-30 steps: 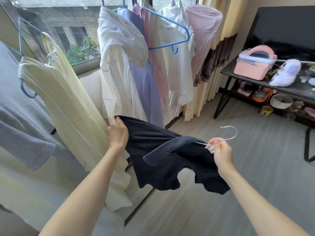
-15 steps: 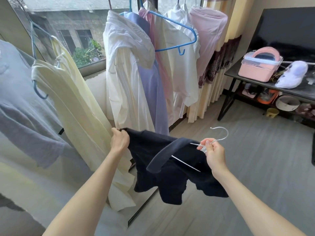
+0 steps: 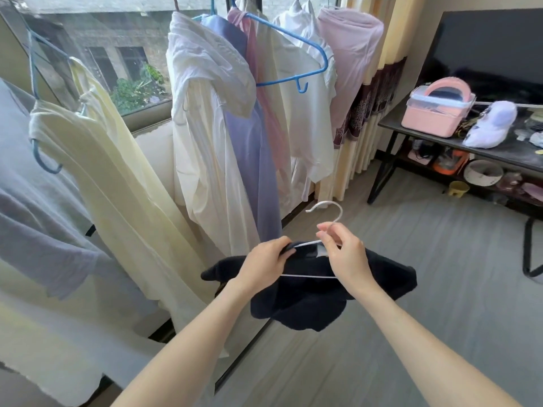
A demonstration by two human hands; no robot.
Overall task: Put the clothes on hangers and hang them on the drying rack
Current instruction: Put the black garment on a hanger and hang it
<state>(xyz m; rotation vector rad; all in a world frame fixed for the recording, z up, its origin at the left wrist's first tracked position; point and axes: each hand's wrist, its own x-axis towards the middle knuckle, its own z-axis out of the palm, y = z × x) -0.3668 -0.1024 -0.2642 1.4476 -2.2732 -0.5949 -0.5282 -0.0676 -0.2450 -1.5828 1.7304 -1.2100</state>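
Note:
A dark navy garment (image 3: 311,301) hangs in front of me over a thin white hanger (image 3: 326,208), whose hook points up and to the left. My left hand (image 3: 264,261) grips the garment's collar edge at the hanger's left shoulder. My right hand (image 3: 342,251) pinches the hanger at its neck, just below the hook. Several clothes hang by the window: a pale yellow dress (image 3: 117,183), a white shirt (image 3: 205,136), a lavender one (image 3: 252,160), a pink one (image 3: 349,63).
A blue hanger (image 3: 296,45) juts out among the hung shirts. At the right stands a dark table (image 3: 499,151) with a pink box (image 3: 437,113) and a white shoe (image 3: 490,124); shelves below hold bowls. Grey floor (image 3: 440,289) lies ahead.
My left hand has moved right from the garment's far edge to its collar by the hanger. The garment now drapes lower over the hanger, which has turned more upright.

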